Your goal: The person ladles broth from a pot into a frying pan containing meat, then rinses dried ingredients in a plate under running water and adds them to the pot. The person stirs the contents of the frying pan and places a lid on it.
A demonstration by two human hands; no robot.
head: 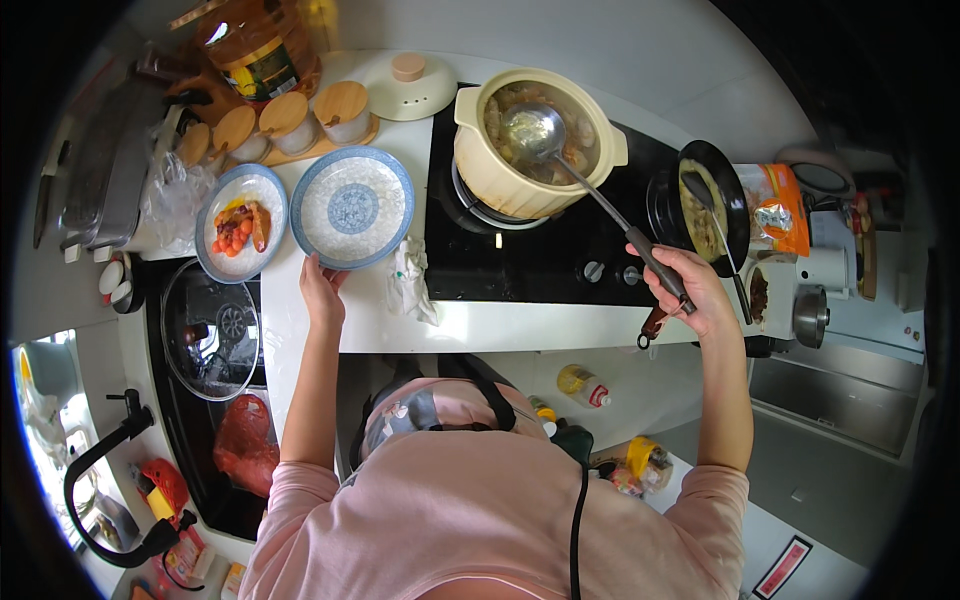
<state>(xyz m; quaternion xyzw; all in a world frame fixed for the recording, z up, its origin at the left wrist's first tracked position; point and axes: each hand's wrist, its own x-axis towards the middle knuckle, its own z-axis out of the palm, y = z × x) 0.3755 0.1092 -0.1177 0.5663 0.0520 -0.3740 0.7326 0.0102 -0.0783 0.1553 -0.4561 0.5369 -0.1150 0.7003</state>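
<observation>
My right hand (686, 289) grips the dark handle of a metal ladle (534, 129). The ladle's bowl rests among chunks of food in a cream-coloured pot (510, 184) on the black stove. At the near rim of a blue-rimmed plate (352, 210) with nothing on it, my left hand (324, 289) holds on, fingers partly under the edge. Left of it, a second blue-rimmed plate (279, 195) carries small orange-red pieces and a brown slice. A crumpled white cloth (410, 281) lies between the plate and the stove.
A black pan (739, 202) with pale food and a spatula sits on the stove's right. The pot's lid (412, 90) and several wooden-lidded jars (341, 112) stand at the back. On the left are a black sink (217, 510), a glass lid (176, 337) and a black faucet (75, 465).
</observation>
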